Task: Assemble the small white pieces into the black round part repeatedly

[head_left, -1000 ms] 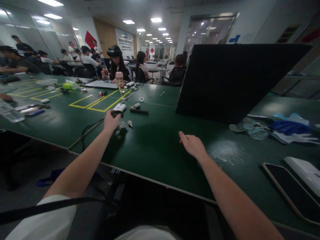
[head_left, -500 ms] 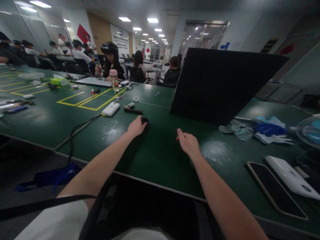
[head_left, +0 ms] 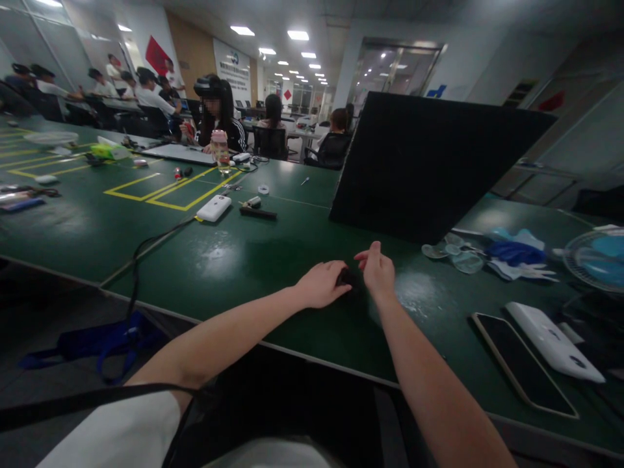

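Note:
My left hand (head_left: 322,284) is closed around a small dark object (head_left: 345,279) just above or on the green table; its kind is hard to make out. Close by on the right, my right hand (head_left: 379,272) is raised with thumb and fingers apart, and nothing shows between them. A narrow gap separates the two hands. Beyond them stands a large black panel (head_left: 429,169), tilted. A dark flat strip (head_left: 258,212) and a white power bank (head_left: 214,208) lie farther off to the left.
At right lie a phone (head_left: 524,364), a white device (head_left: 553,341), gloves (head_left: 517,252), clear plastic pieces (head_left: 461,253) and a round fan-like grille (head_left: 597,257). A pink-lidded bottle (head_left: 220,153) stands near yellow tape. Across the table sits a person in a headset (head_left: 214,117).
My left hand has moved right and nearer to me, carrying the dark object close to my right hand. The right hand has turned, its fingers now more upright.

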Demonstrator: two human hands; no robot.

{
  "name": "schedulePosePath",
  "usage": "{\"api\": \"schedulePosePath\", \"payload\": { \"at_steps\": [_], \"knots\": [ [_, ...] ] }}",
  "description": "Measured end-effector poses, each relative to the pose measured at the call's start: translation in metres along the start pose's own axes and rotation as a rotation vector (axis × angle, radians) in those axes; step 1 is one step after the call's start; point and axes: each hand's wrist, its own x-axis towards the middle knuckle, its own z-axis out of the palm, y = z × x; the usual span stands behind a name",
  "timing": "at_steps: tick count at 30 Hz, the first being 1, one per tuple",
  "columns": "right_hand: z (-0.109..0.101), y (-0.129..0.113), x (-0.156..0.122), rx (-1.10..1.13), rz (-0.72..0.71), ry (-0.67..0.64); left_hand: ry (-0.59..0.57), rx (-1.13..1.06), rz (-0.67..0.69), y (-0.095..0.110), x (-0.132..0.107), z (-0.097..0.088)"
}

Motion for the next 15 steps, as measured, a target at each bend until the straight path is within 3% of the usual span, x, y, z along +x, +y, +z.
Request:
{"api": "schedulePosePath", "payload": {
  "at_steps": [4, 8, 11, 15],
  "knots": [
    [0.005, 0.001, -0.002, -0.081, -0.109, -0.107, 0.249, -0.171, -0.076, -0.020, -0.005, -0.029],
    [0.016, -0.011, -0.019, -0.289, -0.428, -0.376, 0.480, -0.075, -0.335, -0.063, -0.021, -0.065],
    [0.029, -0.022, -0.035, -0.365, -0.609, -0.497, 0.369, 0.043, -0.414, -0.088, -0.032, -0.079],
    [0.041, -0.027, -0.043, -0.438, -0.674, -0.552, 0.227, 0.156, -0.354, -0.092, -0.035, -0.073]
  ]
}}
